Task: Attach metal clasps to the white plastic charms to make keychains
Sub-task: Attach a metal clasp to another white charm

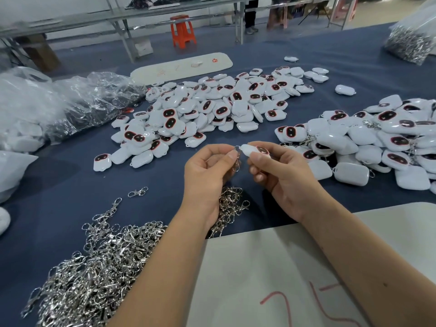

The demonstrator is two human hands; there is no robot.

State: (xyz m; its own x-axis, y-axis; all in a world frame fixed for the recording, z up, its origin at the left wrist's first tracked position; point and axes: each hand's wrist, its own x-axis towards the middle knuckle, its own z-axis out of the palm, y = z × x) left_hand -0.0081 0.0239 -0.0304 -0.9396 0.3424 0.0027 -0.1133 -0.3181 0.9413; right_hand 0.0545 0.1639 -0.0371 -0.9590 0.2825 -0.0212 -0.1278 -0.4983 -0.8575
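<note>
My left hand pinches a small metal clasp by its ring, above the blue table. My right hand grips a white plastic charm with a dark red-rimmed face. The clasp's ring meets the charm's loop between my fingertips. A big heap of loose metal clasps lies at the near left, and a smaller bunch sits under my left wrist. A pile of white charms spreads across the middle of the table. Another pile of charms with clasps among them lies at the right.
Clear plastic bags with more parts lie at the left, and a bag of clasps stands at the far right. A white sheet with red marks covers the near edge. A long white tray and an orange stool are beyond.
</note>
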